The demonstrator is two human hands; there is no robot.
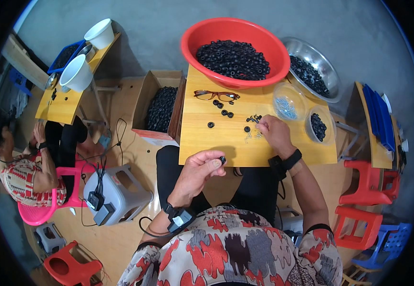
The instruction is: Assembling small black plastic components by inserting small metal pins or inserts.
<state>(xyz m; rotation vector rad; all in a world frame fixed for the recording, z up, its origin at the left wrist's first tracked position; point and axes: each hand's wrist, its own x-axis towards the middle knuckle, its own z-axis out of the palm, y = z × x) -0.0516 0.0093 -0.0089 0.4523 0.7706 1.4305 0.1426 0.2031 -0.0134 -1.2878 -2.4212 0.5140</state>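
Note:
My left hand (197, 174) is held just off the table's near edge, thumb and forefinger pinched on a small round black part (222, 160). On the tabletop my right hand (274, 133) has its fingertips drawn together beside a little cluster of small black pieces (253, 118). What those fingertips hold, if anything, is too small to make out. A loose black ring (247, 129) and a scatter of tiny pale bits (251, 137) lie next to them. Several more black rings (220, 106) rest farther left, with one ring (210, 125) apart from the rest.
A red basin (188, 45) of black rings stands at the table's (195, 143) back, beside a steel bowl (331, 88). Two clear tubs, one with bluish bits (285, 107), sit right. Glasses (211, 95) lie left. A cardboard box (142, 102) stands beside the table; another person (32, 176) sits far left.

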